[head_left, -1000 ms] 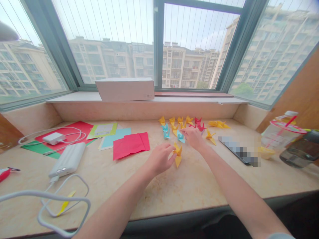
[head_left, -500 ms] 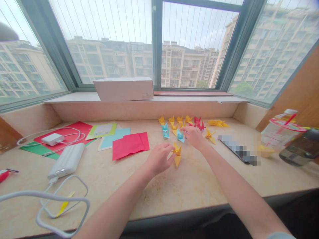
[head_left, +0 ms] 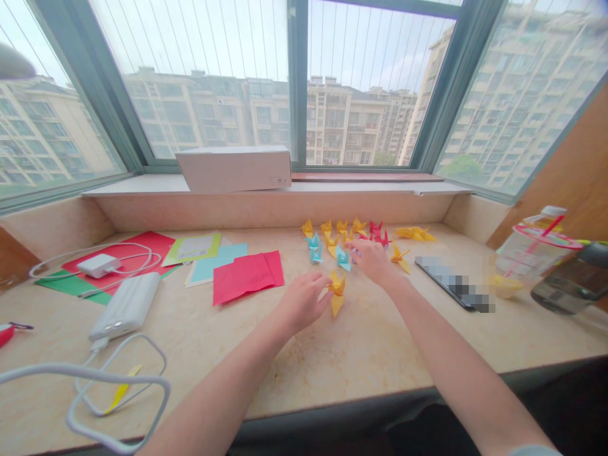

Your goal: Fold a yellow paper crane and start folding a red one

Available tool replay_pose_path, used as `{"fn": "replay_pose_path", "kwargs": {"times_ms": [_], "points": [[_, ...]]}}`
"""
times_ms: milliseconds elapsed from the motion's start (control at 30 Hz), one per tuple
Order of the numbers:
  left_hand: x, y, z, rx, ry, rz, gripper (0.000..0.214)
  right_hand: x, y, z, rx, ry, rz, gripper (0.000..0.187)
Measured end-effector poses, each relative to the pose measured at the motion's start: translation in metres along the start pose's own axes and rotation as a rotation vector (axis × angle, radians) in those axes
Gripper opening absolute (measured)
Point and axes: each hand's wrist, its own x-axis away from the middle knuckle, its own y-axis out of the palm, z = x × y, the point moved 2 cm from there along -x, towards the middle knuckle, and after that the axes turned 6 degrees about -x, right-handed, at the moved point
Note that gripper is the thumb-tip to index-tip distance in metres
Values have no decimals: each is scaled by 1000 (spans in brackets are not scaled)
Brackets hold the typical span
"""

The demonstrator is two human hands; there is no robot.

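Clear cup (head_left: 525, 259), pink straw (head_left: 553, 225), yellow origami crane (head_left: 337, 292)

White power bank (head_left: 124, 306) beside looped cable (head_left: 118, 405); red origami paper (head_left: 247, 277); white box (head_left: 232, 169) on window ledge (head_left: 370, 178); plastic cup (head_left: 532, 253).

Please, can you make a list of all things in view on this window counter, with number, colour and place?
origami cranes: many, yellow, blue and red, middle of counter
paper sheets: several, red, green, lime and light blue, left part
folded paper: one, red, left of the cranes
power bank: one, white, left part
wall charger: one, white, on the sheets
cable: one, white, front left
phone: one, dark, partly blurred, right part
plastic cup: one, clear with pink rim and straw, right
bottle: one, dark, far right
box: one, white, on the window sill
left hand: one, fingers at a yellow crane
right hand: one, just right of a blue crane
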Motion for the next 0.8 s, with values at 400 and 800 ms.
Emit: {"fn": "replay_pose_path", "kwargs": {"times_ms": [400, 800], "points": [[-4, 13, -6, 114, -105, 50, 16, 7, -8, -10, -62, -38, 57, 23], [-6, 6, -16, 98, -172, 86, 16, 18, -14, -2, -114, -29, 92, 23]]}}
